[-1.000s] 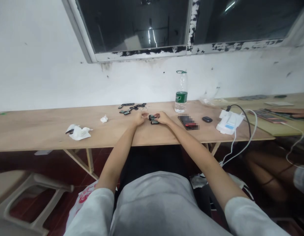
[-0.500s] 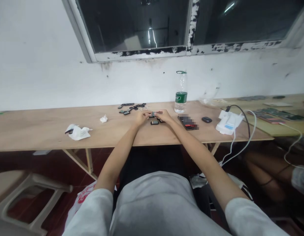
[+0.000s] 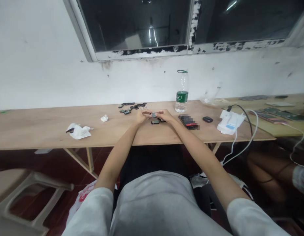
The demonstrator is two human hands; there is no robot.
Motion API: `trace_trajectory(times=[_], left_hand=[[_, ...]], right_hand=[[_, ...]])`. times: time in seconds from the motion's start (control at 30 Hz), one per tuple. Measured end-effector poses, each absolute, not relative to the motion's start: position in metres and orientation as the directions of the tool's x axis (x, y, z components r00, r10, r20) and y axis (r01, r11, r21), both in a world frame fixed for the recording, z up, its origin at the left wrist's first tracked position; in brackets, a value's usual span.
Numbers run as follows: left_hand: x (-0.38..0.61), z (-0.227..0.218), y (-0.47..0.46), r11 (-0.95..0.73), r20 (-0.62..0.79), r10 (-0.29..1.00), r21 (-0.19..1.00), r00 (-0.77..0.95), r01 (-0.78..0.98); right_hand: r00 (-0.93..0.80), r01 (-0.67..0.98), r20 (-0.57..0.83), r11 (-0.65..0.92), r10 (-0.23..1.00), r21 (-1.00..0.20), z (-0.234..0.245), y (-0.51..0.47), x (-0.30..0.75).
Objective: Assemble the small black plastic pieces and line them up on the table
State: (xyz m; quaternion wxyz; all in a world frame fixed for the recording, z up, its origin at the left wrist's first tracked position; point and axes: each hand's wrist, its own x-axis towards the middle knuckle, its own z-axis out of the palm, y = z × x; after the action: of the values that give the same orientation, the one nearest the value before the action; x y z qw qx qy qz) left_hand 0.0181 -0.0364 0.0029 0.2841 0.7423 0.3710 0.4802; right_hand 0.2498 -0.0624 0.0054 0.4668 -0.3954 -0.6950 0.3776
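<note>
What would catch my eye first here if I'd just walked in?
Probably the person's bare left hand and bare right hand, together above the pale wooden tabletop, fingers around a small, flat grey-green piece. Next, the tall clear plastic bottle with a green label, standing to their right near the white wall. Above, the large dark glass window with its peeling frame.

A bottle is seen standing upright near the wall, a phone laid flat in front! Off left, crumpled tissues are spotted on the table, a stool glimpsed below.
</note>
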Motion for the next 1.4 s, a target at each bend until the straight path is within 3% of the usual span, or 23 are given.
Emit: trace_trajectory(times=[0.27,0.5,0.8,0.93,1.13,1.4], left_hand=[[0.014,0.006,-0.040,-0.524,0.435,0.850,0.760,0.298,0.384],[0.022,0.003,-0.042,-0.629,0.483,0.777,0.582,0.403,0.515],[0.021,0.000,-0.041,-0.642,0.431,0.767,0.498,0.476,0.583],[0.019,0.000,-0.041,-0.657,0.451,0.754,0.497,0.478,0.567],[0.012,-0.007,-0.034,-0.611,0.490,0.786,0.523,0.377,0.594],[0.011,-0.019,-0.021,-0.602,0.433,0.797,0.504,0.422,0.619]], right_hand=[[-0.275,0.220,0.341,0.404,0.899,-0.888,0.008,-0.069,0.247],[-0.206,0.375,0.419,0.467,0.884,-0.801,0.004,-0.064,0.241],[-0.377,0.657,0.419,0.558,0.826,-0.508,0.000,-0.065,0.242],[-0.372,0.753,0.430,0.538,0.823,-0.378,0.000,-0.066,0.242],[-0.327,0.815,0.464,0.495,0.823,-0.302,0.008,-0.053,0.232],[-0.300,0.889,0.277,0.373,0.913,-0.264,0.013,-0.021,0.213]])
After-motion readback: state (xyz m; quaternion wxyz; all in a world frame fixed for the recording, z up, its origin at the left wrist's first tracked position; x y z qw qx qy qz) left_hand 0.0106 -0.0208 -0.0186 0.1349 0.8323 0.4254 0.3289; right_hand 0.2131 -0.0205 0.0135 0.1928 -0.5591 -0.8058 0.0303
